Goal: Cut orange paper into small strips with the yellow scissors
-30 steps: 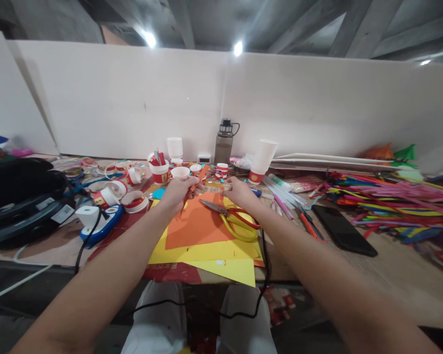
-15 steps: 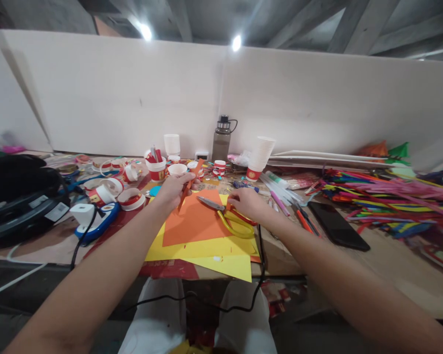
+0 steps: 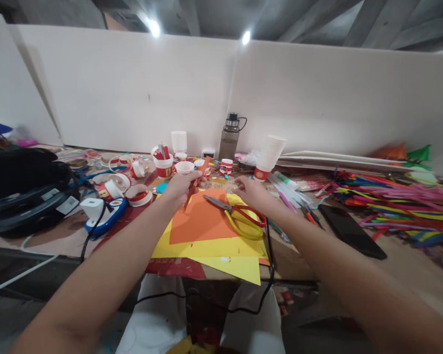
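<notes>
My left hand (image 3: 183,189) is closed on an orange paper strip (image 3: 205,166), which slants up past the fingers and down toward the sheets. Below it an orange sheet of paper (image 3: 197,223) lies on yellow paper (image 3: 177,250). Scissors (image 3: 239,216) with yellow and red handles rest on the sheets, blades slightly apart and pointing up-left. My right hand (image 3: 249,189) hovers just beyond the scissors with fingers bent and a little apart; nothing shows in it. Small scraps below its fingertips are too blurred to name.
Paper cups (image 3: 271,157) and a water bottle (image 3: 229,137) stand at the back. Cut cup rings (image 3: 138,195) and a power strip (image 3: 112,216) lie left. Rightward are pens (image 3: 312,219), a phone (image 3: 350,231) and colourful pipe cleaners (image 3: 402,196). A black cable (image 3: 271,260) hangs over the front edge.
My right hand has left the scissors and moved slightly forward; they now lie on the paper. My left hand keeps the orange strip. The whole view has shifted slightly.
</notes>
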